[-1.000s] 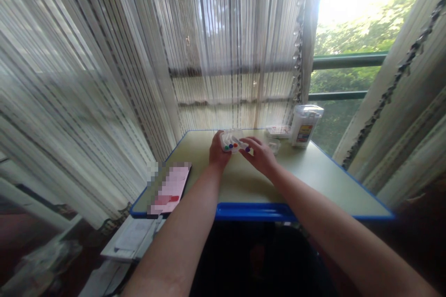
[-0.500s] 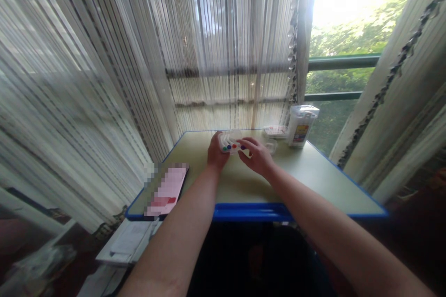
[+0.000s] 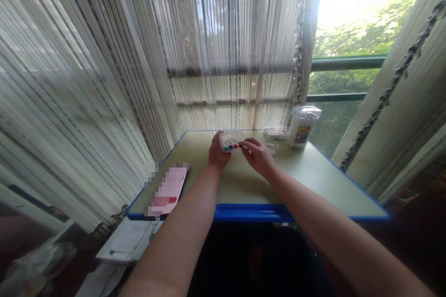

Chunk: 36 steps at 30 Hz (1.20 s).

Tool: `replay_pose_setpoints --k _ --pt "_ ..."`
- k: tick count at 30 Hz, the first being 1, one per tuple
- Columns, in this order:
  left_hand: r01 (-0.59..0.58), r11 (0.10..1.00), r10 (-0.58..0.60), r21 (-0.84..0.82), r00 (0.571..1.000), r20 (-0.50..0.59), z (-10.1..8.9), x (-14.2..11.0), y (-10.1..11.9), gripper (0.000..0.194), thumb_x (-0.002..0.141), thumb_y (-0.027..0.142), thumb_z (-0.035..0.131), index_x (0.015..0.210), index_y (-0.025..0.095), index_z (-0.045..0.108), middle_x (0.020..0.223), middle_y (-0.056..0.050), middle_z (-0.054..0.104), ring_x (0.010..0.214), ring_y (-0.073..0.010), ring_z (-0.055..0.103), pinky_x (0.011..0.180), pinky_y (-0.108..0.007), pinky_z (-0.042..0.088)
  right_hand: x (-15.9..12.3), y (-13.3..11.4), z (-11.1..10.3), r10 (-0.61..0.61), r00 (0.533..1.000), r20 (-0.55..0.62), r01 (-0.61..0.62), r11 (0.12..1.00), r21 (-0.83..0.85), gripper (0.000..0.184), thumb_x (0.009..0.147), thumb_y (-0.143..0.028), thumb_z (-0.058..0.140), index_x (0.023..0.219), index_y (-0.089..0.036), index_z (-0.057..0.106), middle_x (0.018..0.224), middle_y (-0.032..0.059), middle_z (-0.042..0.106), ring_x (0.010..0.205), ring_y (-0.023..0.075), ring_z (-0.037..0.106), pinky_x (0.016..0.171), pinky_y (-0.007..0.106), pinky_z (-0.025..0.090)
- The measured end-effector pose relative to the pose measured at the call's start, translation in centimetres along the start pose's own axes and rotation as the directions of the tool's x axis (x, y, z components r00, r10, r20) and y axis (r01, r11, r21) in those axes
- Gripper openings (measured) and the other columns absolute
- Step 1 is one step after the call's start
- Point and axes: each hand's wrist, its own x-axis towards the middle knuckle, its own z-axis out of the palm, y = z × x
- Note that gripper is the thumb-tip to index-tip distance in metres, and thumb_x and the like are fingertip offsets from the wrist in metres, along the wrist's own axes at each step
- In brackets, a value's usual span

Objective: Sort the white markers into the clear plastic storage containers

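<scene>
Above the far middle of the table, my left hand (image 3: 218, 152) is wrapped round the left side of a clear plastic case (image 3: 238, 135). Several white markers (image 3: 228, 139) lie side by side in it, their green, blue and red ends facing me. At the case's right side, my right hand (image 3: 259, 155) pinches the dark blue end of a marker (image 3: 240, 145) between thumb and fingers. The rest of that marker is hard to make out. Just behind the right hand, a small clear plastic piece (image 3: 272, 147) lies on the table.
A tall clear container (image 3: 304, 126) with a coloured label stands at the table's back right. Beside it lies a flat clear box (image 3: 276, 132). A pink, partly blurred device or folder (image 3: 170, 183) rests at the left edge of the blue-rimmed table (image 3: 313, 181). Curtains (image 3: 223, 46) hang behind.
The fingers of my right hand have drawn together on the dark blue marker end. My left hand and the case stay nearly in place; the view has shifted slightly.
</scene>
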Motion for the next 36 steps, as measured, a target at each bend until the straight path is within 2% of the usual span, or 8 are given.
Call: replay_pose_setpoints --k 3,8,12,16,20,24,30,36 --pt "-0.079 0.996 0.077 0.046 0.996 0.046 0.07 -0.08 -0.01 0.057 0.062 0.027 0.069 0.115 0.019 0.048 0.114 -0.012 0.058 0.106 -0.0261 0.058 0.089 -0.037 0.048 -0.05 0.25 0.21 0.037 0.999 -0.011 -0.037 0.999 -0.01 0.022 0.089 -0.03 0.048 0.1 -0.019 0.064 0.093 0.0081 0.06 0.071 0.0129 0.059 0.063 0.025 0.05" --pt "-0.127 0.989 0.124 0.077 0.991 0.043 0.25 -0.01 -0.3 0.048 0.065 0.03 0.066 0.109 0.023 0.049 0.112 -0.01 0.059 0.106 -0.0266 0.058 0.09 -0.039 0.049 -0.16 0.39 0.58 0.008 1.0 -0.017 -0.009 0.994 -0.109 0.024 0.087 -0.034 0.052 0.102 -0.021 0.065 0.094 0.0083 0.06 0.083 0.0168 0.06 0.071 0.028 0.05" --pt "-0.177 0.982 0.175 0.071 0.984 0.034 0.33 0.06 -0.54 0.045 0.066 0.032 0.066 0.107 0.023 0.049 0.107 -0.009 0.06 0.104 -0.0263 0.059 0.09 -0.038 0.049 -0.1 0.18 0.85 0.02 1.0 -0.011 -0.021 0.986 -0.163 0.022 0.087 -0.033 0.051 0.095 -0.022 0.068 0.09 0.0074 0.059 0.081 0.0163 0.059 0.07 0.028 0.049" --pt "-0.158 0.985 0.154 0.075 0.987 0.051 0.3 0.01 -0.42 0.045 0.066 0.029 0.066 0.107 0.021 0.049 0.109 -0.01 0.059 0.104 -0.0256 0.058 0.091 -0.037 0.048 -0.06 0.04 0.97 0.011 1.0 -0.022 -0.014 0.986 -0.168 0.021 0.086 -0.031 0.053 0.094 -0.021 0.069 0.09 0.0076 0.057 0.08 0.016 0.058 0.069 0.027 0.048" --pt "-0.127 0.989 0.123 0.074 0.991 0.061 0.17 -0.01 0.01 0.039 0.069 0.026 0.063 0.106 0.021 0.05 0.108 -0.01 0.06 0.104 -0.0244 0.058 0.091 -0.036 0.047 -0.11 -0.03 0.91 -0.013 1.0 0.022 0.017 0.984 -0.178 0.024 0.088 -0.028 0.049 0.1 -0.024 0.068 0.092 0.007 0.057 0.075 0.014 0.056 0.065 0.026 0.047" --pt "-0.115 0.992 0.112 0.058 0.992 0.049 0.05 -0.06 0.28 0.045 0.067 0.026 0.066 0.108 0.022 0.05 0.108 -0.009 0.06 0.105 -0.025 0.058 0.089 -0.035 0.047 -0.12 0.04 0.74 0.023 0.999 0.035 -0.017 0.988 -0.151 0.028 0.086 -0.03 0.051 0.111 -0.023 0.063 0.098 0.0087 0.056 0.086 0.0172 0.057 0.07 0.028 0.049" --pt "-0.052 0.997 0.049 0.062 0.997 0.056 -0.05 -0.22 0.31 0.055 0.065 0.025 0.069 0.116 0.019 0.047 0.116 -0.011 0.058 0.107 -0.027 0.057 0.088 -0.036 0.046 -0.01 0.15 0.75 0.05 0.998 0.04 -0.044 0.988 -0.146 0.022 0.088 -0.034 0.049 0.097 -0.023 0.067 0.095 0.0087 0.055 0.086 0.0183 0.057 0.073 0.03 0.048" --pt "-0.06 0.997 0.057 0.057 0.997 0.051 0.04 -0.14 0.13 0.055 0.066 0.03 0.068 0.116 0.02 0.047 0.116 -0.012 0.057 0.107 -0.0279 0.057 0.089 -0.038 0.047 0.02 0.01 0.75 0.075 0.997 0.018 -0.073 0.991 -0.111 0.021 0.086 -0.035 0.052 0.099 -0.023 0.065 0.096 0.0078 0.056 0.084 0.0172 0.057 0.07 0.028 0.049"
